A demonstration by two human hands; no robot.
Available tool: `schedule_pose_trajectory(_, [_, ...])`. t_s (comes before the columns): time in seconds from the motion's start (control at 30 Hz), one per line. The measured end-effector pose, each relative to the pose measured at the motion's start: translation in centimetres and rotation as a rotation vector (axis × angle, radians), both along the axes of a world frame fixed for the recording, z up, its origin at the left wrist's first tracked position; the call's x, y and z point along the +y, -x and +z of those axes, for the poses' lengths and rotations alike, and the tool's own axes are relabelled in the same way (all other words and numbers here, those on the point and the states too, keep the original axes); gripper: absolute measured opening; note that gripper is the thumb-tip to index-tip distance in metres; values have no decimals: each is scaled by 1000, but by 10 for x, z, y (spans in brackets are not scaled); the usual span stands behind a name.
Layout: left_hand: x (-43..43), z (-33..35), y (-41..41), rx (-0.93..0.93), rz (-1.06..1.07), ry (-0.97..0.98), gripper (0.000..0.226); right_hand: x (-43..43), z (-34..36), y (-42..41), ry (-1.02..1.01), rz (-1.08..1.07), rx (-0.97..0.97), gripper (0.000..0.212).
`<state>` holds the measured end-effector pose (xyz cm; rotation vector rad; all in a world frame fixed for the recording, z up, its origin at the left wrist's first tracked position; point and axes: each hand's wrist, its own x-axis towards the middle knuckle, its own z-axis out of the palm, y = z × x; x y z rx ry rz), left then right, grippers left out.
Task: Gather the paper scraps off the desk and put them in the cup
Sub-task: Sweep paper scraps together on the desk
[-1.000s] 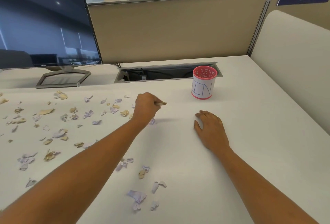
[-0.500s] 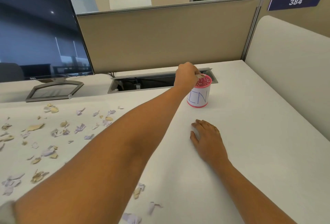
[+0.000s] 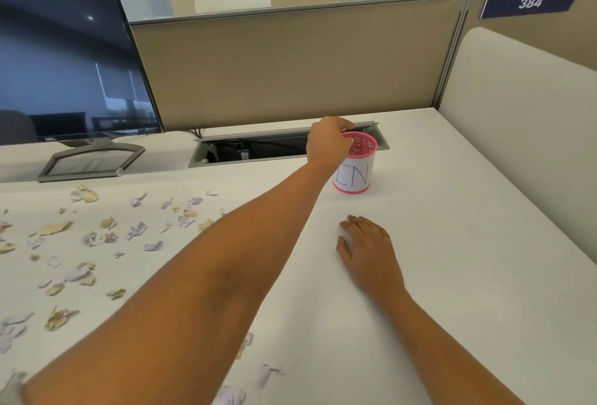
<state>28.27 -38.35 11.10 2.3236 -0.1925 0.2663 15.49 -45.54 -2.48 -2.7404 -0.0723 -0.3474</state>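
A pink cup (image 3: 356,175) wrapped in a white label with blue letters stands at the back of the white desk (image 3: 452,259). My left hand (image 3: 327,143) reaches across to it. Its fingertips are bunched over the near left part of the rim, hiding part of the opening, and I see no scrap between them. My right hand (image 3: 368,251) lies flat on the desk in front of the cup, holding nothing. Several tan and pale lilac paper scraps (image 3: 135,230) are scattered over the left half of the desk, with a few more scraps (image 3: 268,375) near the front edge under my left forearm.
A dark monitor (image 3: 64,58) on a grey stand sits at the back left. An open cable tray (image 3: 252,150) is sunk into the desk just behind the cup. A tan partition (image 3: 290,65) closes the back and a white panel (image 3: 523,120) the right side.
My left hand carried a scrap from the middle of the desk up to the cup rim and now hovers over the opening. My right hand stayed flat.
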Motion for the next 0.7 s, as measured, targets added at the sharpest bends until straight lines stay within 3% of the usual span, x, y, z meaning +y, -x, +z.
schedule_pose_trajectory(0.1, [21, -6, 15, -3, 6, 75, 27, 0, 0, 1, 5, 1, 0, 36])
schedule_pose_trajectory(0.3, [84, -58, 58, 146, 137, -15, 28, -1, -1, 0, -20, -5, 19, 37])
schedule_pose_trajectory(0.5, [142, -103, 93, 259, 258, -323, 69, 0, 0, 1, -27, -4, 7, 37])
schedule_pose_trajectory(0.7, [152, -111, 103, 292, 326, -376, 86, 0, 1, 1, -11, 0, 29, 38])
